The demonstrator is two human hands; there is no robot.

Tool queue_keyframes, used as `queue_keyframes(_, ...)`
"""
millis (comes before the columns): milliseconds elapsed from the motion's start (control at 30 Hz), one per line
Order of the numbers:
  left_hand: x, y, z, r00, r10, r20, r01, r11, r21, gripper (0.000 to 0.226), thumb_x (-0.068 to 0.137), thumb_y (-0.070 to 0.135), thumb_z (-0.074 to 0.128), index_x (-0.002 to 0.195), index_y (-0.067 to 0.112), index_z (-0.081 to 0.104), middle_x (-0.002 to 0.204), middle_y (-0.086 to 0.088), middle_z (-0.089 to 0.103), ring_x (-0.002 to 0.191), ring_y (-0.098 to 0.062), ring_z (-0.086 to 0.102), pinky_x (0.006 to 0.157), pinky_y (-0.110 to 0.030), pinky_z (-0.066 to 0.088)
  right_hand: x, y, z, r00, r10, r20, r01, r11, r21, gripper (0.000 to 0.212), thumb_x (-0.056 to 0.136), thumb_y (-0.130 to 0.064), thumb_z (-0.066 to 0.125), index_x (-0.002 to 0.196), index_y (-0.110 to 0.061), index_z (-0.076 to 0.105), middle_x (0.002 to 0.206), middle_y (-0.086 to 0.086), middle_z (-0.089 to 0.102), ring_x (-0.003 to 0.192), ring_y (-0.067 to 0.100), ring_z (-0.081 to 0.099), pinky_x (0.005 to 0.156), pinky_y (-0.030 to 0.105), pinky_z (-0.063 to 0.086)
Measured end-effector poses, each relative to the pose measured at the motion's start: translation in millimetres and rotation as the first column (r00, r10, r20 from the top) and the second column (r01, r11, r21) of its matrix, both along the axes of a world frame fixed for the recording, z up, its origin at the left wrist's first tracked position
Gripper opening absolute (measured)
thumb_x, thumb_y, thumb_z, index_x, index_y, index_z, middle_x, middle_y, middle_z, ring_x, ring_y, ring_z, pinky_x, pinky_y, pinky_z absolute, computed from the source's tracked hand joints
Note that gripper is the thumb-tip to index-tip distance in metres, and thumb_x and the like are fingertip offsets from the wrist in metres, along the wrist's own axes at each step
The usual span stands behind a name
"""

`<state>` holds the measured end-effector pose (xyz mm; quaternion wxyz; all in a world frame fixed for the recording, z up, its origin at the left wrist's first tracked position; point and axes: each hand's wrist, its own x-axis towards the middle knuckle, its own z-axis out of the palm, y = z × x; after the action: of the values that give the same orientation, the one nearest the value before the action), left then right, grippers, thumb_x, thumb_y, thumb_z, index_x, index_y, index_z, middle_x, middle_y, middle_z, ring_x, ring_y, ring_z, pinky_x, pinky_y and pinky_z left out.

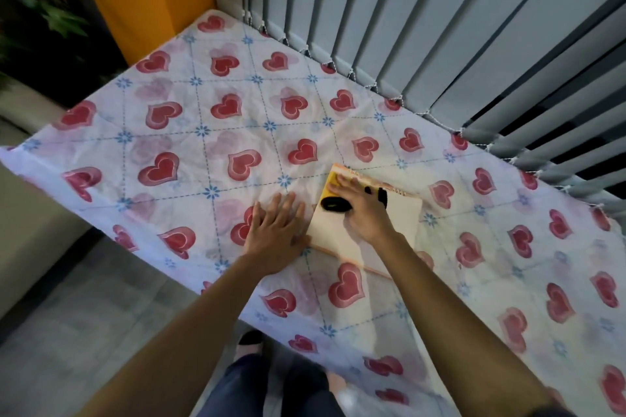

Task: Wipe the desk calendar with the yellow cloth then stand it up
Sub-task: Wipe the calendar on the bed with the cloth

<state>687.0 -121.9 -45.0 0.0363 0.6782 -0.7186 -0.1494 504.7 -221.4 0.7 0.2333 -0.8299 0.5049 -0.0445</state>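
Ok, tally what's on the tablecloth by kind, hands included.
calendar: 1
cloth: 1
hands: 2 (left hand, right hand)
Total: 4

- The desk calendar lies flat on the heart-patterned tablecloth.
- The right hand presses the yellow cloth onto its 11 o'clock corner.
- The left hand lies flat at its 9 o'clock edge.

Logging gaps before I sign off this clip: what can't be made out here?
Head view, each item:
Most of the yellow cloth: under the right hand.
Print on the desk calendar: blurred, partly covered by that hand.
The black pieces at the hand: too blurred to identify.
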Motion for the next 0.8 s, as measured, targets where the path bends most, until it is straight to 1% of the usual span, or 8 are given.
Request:
queue_keyframes(167, 1.6, 1.0, -1.6, 1.0, -0.025, 0.0, 0.025, 1.0, 0.005, 0.069, 0.093, 0.055, 0.031, 0.15, 0.024, 0.009, 0.162, -0.006, 0.001, 0.148, -0.031, -0.004, 0.116, -0.059, -0.001, -21.7, 55.2, -8.0, 0.987, 0.149, 0.062, -0.154, 0.984, 0.088, 0.084, 0.074, 0.017, 0.045, 0.14, -0.034, 0.039, 0.152, -0.018, 0.018, 0.144, 0.006, 0.003, 0.118, 0.038, -0.001)
queue_keyframes(300, 1.5, -1.5, 1.8, 0.999, -0.037, 0.004, 0.037, 0.999, 0.007, 0.068, 0.094, 0.053, 0.03, 0.15, 0.023, 0.007, 0.161, -0.007, 0.0, 0.148, -0.033, -0.004, 0.116, -0.06, 0.0, -1.2, 5.8, 2.3, 0.999, 0.024, 0.036, -0.026, 0.998, 0.061, 0.077, 0.078, 0.018, 0.042, 0.141, -0.028, 0.041, 0.157, -0.005, 0.024, 0.147, 0.016, 0.013, 0.121, 0.044, 0.008)
queue_keyframes(367, 0.7, -0.1, 4.9, 0.999, -0.034, 0.035, 0.032, 0.999, 0.033, 0.067, 0.094, 0.054, 0.027, 0.15, 0.025, 0.003, 0.161, -0.007, -0.003, 0.148, -0.032, -0.006, 0.115, -0.06, 0.001, 8.2, -13.1, 1.0, 0.996, -0.085, 0.003, 0.085, 0.996, 0.0, 0.073, 0.082, 0.014, 0.046, 0.142, -0.027, 0.039, 0.158, -0.004, 0.022, 0.147, 0.017, 0.015, 0.12, 0.045, 0.012)
queue_keyframes(433, -1.5, 1.9, 11.0, 0.998, -0.03, 0.049, 0.028, 0.999, 0.042, 0.065, 0.095, 0.053, 0.027, 0.149, 0.029, 0.0, 0.161, -0.01, -0.004, 0.147, -0.036, -0.005, 0.114, -0.063, 0.002, 10.5, -17.1, -3.6, 0.992, -0.126, -0.029, 0.125, 0.992, -0.031, 0.073, 0.083, 0.01, 0.049, 0.143, -0.028, 0.036, 0.159, -0.006, 0.019, 0.147, 0.018, 0.015, 0.12, 0.044, 0.012)
queue_keyframes(533, -9.1, -1.8, 24.4, 0.985, -0.131, 0.109, 0.136, 0.99, -0.047, 0.063, 0.096, 0.044, 0.033, 0.149, 0.03, 0.003, 0.16, -0.013, -0.003, 0.146, -0.042, -0.001, 0.111, -0.068, 0.006, 5.6, -14.1, -7.9, 0.994, -0.1, -0.045, 0.098, 0.995, -0.028, 0.076, 0.082, 0.01, 0.051, 0.144, -0.028, 0.033, 0.16, -0.006, 0.016, 0.147, 0.02, 0.013, 0.12, 0.044, 0.01)
queue_keyframes(600, -14.9, -7.8, 28.2, 0.958, -0.241, 0.155, 0.252, 0.966, -0.06, 0.06, 0.097, 0.04, 0.031, 0.15, 0.024, 0.007, 0.161, -0.009, 0.003, 0.147, -0.038, 0.001, 0.113, -0.066, 0.005, 0.8, -18.1, -4.1, 0.996, -0.08, -0.026, 0.081, 0.997, 0.02, 0.079, 0.08, 0.012, 0.052, 0.145, -0.028, 0.033, 0.16, -0.006, 0.016, 0.147, 0.02, 0.013, 0.121, 0.043, 0.012)
queue_keyframes(700, -21.8, -11.9, 27.6, 0.969, -0.21, 0.129, 0.206, 0.978, 0.043, 0.07, 0.094, 0.056, 0.022, 0.15, 0.02, 0.002, 0.162, -0.003, 0.004, 0.148, -0.032, 0.0, 0.117, -0.059, 0.0, -12.8, -20.1, 1.1, 0.998, -0.022, -0.055, 0.024, 0.999, 0.037, 0.08, 0.08, 0.009, 0.056, 0.144, -0.032, 0.032, 0.159, -0.01, 0.016, 0.147, 0.017, 0.015, 0.119, 0.043, 0.02)
queue_keyframes(800, -23.7, -11.7, 26.2, 0.979, -0.187, 0.078, 0.184, 0.982, 0.048, 0.075, 0.092, 0.058, 0.029, 0.15, 0.016, 0.009, 0.161, -0.006, 0.009, 0.148, -0.031, 0.001, 0.118, -0.055, -0.002, -40.8, -11.1, 3.9, 0.996, -0.03, -0.082, 0.03, 1.0, -0.01, 0.075, 0.082, 0.009, 0.049, 0.143, -0.033, 0.036, 0.159, -0.009, 0.02, 0.146, 0.017, 0.018, 0.119, 0.043, 0.021)
